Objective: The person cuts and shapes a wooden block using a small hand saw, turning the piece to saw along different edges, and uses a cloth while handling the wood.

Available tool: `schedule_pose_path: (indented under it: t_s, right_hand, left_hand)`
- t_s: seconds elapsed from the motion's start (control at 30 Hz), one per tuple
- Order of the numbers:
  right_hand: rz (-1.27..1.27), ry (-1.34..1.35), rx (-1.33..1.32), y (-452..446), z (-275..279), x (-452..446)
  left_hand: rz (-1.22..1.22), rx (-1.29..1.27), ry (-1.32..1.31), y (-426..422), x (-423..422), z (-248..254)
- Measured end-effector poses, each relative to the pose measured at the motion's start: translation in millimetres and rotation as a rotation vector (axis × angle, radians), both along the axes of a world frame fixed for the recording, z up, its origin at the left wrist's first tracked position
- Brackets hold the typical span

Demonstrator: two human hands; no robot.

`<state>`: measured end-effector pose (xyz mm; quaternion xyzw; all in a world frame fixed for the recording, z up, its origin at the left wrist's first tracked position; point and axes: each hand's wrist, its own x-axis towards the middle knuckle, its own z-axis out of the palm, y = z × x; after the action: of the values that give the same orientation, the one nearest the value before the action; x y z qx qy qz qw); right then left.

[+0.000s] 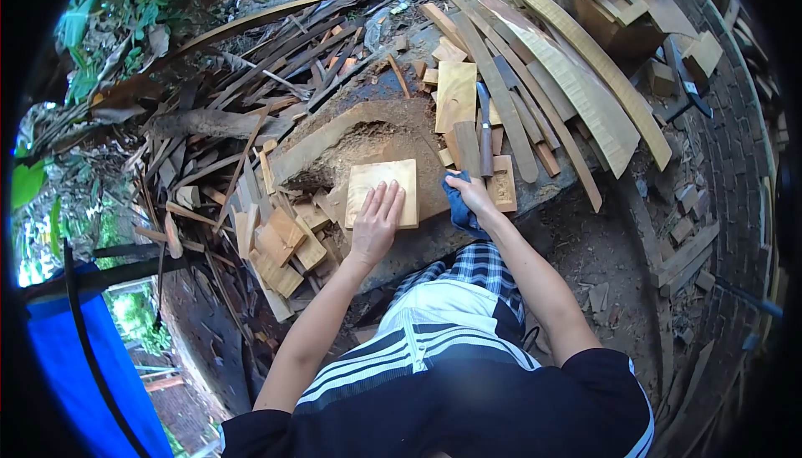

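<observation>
My left hand (378,220) lies flat on a square, pale wooden block (382,175), its fingers stretched out over the near half. The block rests on the sawdust-covered work surface in front of me. My right hand (473,193) is closed around a bunched dark blue cloth (459,210), which hangs below the fingers. Just beyond that hand lies a long tool with a dark handle (486,149), beside a wooden strip (466,150). A smaller wooden piece (504,180) with a roughly hollowed face sits right of the hand, partly hidden by it.
Long curved boards (576,73) fan out on the right. Offcuts (284,245) are heaped at the left edge of the work surface, with a pile of thin sticks (276,65) behind. A flat yellowish board (456,94) lies beyond the right hand. A blue sheet (92,374) hangs at lower left.
</observation>
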<state>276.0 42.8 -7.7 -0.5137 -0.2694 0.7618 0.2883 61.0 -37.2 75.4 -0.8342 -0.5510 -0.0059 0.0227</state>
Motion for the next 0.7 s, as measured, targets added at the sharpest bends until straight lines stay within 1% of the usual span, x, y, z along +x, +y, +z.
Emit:
schedule_pose_path:
  t_s: [0.03, 0.1, 0.13, 0.17, 0.23, 0.27, 0.3, 0.37, 0.43, 0.5, 0.53, 0.57, 0.63, 0.7]
  right_hand:
    - [0.029, -0.009, 0.01, -2.6, -0.7, 3.5]
    - [0.018, -0.042, -0.004, -5.9, -0.7, 11.9]
    - [0.022, -0.053, -0.012, -7.0, -1.3, 14.8]
    - [0.056, -0.066, 0.002, -7.3, -1.7, 19.1]
    - [0.039, -0.076, 0.0, -9.1, 0.4, 27.5]
    - [0.056, -0.059, -0.05, -8.9, -1.4, 34.6]
    - [0.084, -0.071, -0.043, -9.1, 5.5, 36.9]
    - [0.016, -0.071, -0.087, -9.0, 19.5, 44.1]
    - [0.034, -0.111, -0.078, -8.0, 22.1, 52.0]
    - [-0.015, -0.06, -0.097, -6.6, 15.9, 56.1]
    - [-0.005, -0.069, -0.09, -5.9, 13.6, 56.6]
    - [-0.021, -0.081, -0.066, -5.2, 11.3, 56.8]
    - [-0.034, -0.096, -0.036, -4.6, 15.5, 56.6]
    - [-0.018, -0.1, -0.034, -4.8, 20.8, 57.2]
  left_hand:
    - [0.029, 0.01, -0.009, -5.5, -1.4, -2.6]
    - [-0.028, 0.012, -0.012, -14.8, -4.0, -8.8]
    - [0.027, -0.004, -0.092, -15.5, -7.2, -11.5]
    - [0.06, 0.01, -0.105, -16.6, -9.8, -14.8]
    - [0.146, -0.013, -0.225, -19.0, -13.6, -14.5]
    - [0.145, -0.028, -0.204, -19.6, -15.6, -14.8]
    - [0.173, -0.019, -0.216, -22.1, -16.3, -14.4]
    - [0.277, 0.004, -0.15, -25.5, -16.5, -13.7]
    - [0.303, 0.048, -0.145, -25.7, -18.8, -9.8]
    - [0.343, 0.095, -0.241, -26.7, -19.8, -2.5]
    - [0.362, 0.128, -0.319, -26.7, -21.4, -6.4]
    - [0.371, 0.134, -0.327, -28.0, -25.1, -10.8]
    - [0.233, 0.035, -0.1, -29.2, -32.4, -14.1]
    - [0.224, 0.055, -0.093, -26.2, -35.2, -13.5]
